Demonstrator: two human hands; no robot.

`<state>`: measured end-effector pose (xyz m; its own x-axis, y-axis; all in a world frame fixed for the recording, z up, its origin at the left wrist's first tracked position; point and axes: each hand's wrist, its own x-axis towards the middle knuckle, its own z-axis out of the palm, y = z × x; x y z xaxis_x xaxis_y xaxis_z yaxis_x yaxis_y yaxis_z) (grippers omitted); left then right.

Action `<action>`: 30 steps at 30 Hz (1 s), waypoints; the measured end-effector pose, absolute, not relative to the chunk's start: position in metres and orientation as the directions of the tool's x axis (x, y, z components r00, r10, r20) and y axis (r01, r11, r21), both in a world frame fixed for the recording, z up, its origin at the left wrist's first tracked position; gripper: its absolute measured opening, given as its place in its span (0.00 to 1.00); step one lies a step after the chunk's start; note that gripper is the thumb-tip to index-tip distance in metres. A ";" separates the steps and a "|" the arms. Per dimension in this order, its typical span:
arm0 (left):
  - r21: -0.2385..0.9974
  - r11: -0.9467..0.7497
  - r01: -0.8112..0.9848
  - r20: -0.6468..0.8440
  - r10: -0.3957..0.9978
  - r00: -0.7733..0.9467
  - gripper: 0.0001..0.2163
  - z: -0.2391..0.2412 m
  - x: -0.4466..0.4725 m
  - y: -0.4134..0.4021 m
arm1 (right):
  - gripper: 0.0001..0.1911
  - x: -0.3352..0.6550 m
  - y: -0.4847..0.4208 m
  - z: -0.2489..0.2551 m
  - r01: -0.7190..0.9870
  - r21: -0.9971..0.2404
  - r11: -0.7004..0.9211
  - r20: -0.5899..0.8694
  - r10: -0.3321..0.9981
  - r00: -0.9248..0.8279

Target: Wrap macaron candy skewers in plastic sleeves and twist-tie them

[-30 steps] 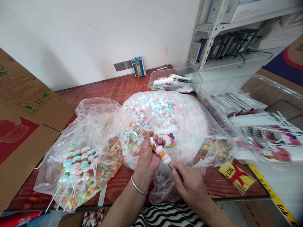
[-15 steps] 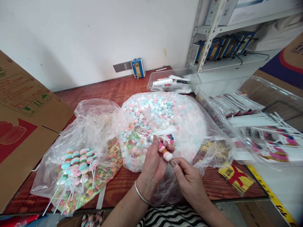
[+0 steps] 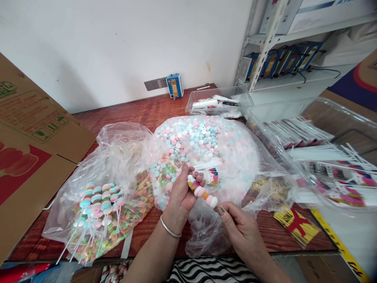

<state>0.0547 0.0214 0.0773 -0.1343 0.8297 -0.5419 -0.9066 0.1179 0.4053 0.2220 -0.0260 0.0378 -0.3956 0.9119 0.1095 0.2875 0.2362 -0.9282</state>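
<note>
Lowest in the frame, the right hand (image 3: 240,228) comes up from the bottom edge with thumb and forefinger pinched together at the lower-right end of the candy skewer (image 3: 203,192); the stick itself is hidden there, so the grip on it is a judgement. Just up and left, the left hand (image 3: 180,193), with a bracelet (image 3: 170,229) on its wrist, is closed around the skewer's upper part, probably to keep the stacked sweets from sliding. The skewer sits at the centre of the frame, held above the crumpled plastic. Its long axis runs diagonally, the upper end towards the upper left inside the left fist, the white and pink end pointing lower right. At lower left a clear bag (image 3: 123,157) holds finished skewers, sticks towards the bottom edge. Behind the hands a larger bag of loose sweets (image 3: 203,135) lies open within easy reach. A clear bin (image 3: 350,114) of white sticks fills the right side, a cardboard box (image 3: 32,153) the left, and a small tub (image 3: 235,92) sits farther up the wooden table (image 3: 138,112).
</note>
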 end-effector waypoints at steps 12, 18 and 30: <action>0.528 0.027 -0.849 -0.449 0.857 -0.253 0.16 0.073 0.078 0.014 | 0.11 0.214 -0.030 0.034 0.388 -0.825 0.410 0.292 0.899 -0.327; 0.496 -0.091 -0.864 -0.382 0.870 -0.311 0.06 0.073 0.070 0.022 | 0.08 0.211 -0.026 0.033 0.483 -0.711 0.511 0.405 0.859 -0.314; 0.478 -0.044 -0.877 -0.372 0.895 -0.247 0.10 0.072 0.075 0.016 | 0.19 0.218 -0.024 0.035 -0.010 -0.964 -0.267 -0.242 0.888 -0.391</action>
